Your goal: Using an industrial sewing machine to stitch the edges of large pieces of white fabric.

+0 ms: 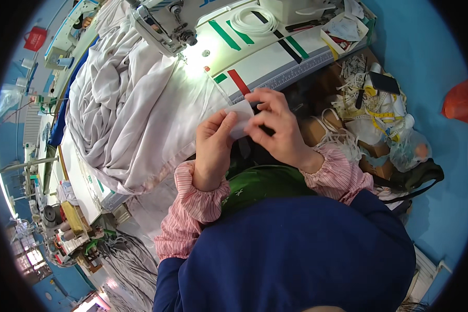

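Observation:
My left hand (212, 143) pinches a small white piece (240, 115) between thumb and fingers in front of the sewing table's edge; whether it is cloth or paper I cannot tell. My right hand (282, 129) is close on its right side, fingers bent and apart, the fingertips at or near the piece's edge. Just left of my hands, a large pale grey cloth (140, 104) lies bunched over the table, its near edge hanging down. The lit head of a sewing machine (158, 28) stands above the cloth's far corner.
A ruler strip (301, 70) runs along the table edge, with coloured tape strips and a coil of white cord (254, 21) behind it. An open box (344, 34) of small tools sits at the right corner. Scraps, a tape measure and a phone (384, 82) lie heaped to the right.

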A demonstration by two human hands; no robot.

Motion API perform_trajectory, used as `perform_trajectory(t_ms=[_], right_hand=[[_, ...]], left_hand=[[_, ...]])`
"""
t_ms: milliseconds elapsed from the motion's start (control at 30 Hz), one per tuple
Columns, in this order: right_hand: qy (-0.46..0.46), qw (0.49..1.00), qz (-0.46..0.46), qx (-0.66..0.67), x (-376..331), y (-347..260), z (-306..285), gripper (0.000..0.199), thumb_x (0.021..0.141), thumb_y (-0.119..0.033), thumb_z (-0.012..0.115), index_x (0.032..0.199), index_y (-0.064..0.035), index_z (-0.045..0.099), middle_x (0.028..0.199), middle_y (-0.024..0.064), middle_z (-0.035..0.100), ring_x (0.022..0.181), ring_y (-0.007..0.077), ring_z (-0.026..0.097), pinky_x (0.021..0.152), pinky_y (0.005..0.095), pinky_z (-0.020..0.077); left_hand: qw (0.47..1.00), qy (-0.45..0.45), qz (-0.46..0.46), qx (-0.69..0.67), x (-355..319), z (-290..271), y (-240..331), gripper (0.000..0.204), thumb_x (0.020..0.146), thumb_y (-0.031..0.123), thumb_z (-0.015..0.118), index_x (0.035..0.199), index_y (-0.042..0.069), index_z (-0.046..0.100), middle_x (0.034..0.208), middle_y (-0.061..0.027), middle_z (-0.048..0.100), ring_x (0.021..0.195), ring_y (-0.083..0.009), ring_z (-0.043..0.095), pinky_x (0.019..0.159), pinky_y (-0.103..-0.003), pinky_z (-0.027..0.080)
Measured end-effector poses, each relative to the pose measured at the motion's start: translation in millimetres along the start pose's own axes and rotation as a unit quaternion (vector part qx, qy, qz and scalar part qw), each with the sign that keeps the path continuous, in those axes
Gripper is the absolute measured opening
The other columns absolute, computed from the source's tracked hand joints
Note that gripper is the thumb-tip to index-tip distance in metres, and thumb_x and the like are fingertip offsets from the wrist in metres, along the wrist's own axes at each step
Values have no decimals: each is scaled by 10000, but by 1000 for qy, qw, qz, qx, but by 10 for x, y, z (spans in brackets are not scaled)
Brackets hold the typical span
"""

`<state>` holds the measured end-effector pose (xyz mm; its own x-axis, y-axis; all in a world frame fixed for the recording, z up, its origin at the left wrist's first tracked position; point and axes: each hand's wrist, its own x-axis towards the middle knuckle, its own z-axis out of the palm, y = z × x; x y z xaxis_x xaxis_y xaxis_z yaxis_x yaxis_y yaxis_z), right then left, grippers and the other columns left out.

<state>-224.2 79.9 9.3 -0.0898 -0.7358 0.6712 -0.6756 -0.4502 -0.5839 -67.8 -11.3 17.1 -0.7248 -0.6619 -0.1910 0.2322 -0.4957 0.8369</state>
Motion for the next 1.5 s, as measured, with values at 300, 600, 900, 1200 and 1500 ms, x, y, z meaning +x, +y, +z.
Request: perform_trajectory(t_ms=[300,600,900,1200,1500], right_hand=[[52,956,215,194,36,58,135,111,919,-50,657,871,31,600,1075,82,615,833,70,570,709,220,494],[52,949,239,200,64,21,138,131,933,-66,650,872,34,592,1033,65,617,798,55,557,690,209,491],[70,937,250,234,147,31,162,123,917,-82,670,907,24,609,969,51,629,781,47,555,676,206,485],[-120,876,367,289,313,309,207,77,898,-85,665,923,-17,638,738,-4,591,641,52,523,583,210,421],[-29,650,552,522,230,273,450,52,927,-119,646,905,-77,624,752,-36,574,618,57,524,574,213,436]], left_hand=[[997,12,15,-74,-77,170,97,306,1026,158,486,1190,-79,590,1096,-123,664,1008,-189,655,926,-337,528],[999,25,44,-10,-63,130,4,290,1015,156,530,1157,-79,626,1090,-107,668,995,-154,644,889,-300,530],[981,65,55,177,2,-41,15,230,991,139,573,1006,-70,666,866,-49,681,776,-83,615,703,-243,505],[815,76,200,538,64,-287,202,181,846,56,614,1010,-1,664,835,-163,653,714,-204,631,673,-319,506],[437,31,467,768,74,-401,65,405,603,40,684,1006,79,663,1011,-37,620,995,-258,584,861,-427,446]])
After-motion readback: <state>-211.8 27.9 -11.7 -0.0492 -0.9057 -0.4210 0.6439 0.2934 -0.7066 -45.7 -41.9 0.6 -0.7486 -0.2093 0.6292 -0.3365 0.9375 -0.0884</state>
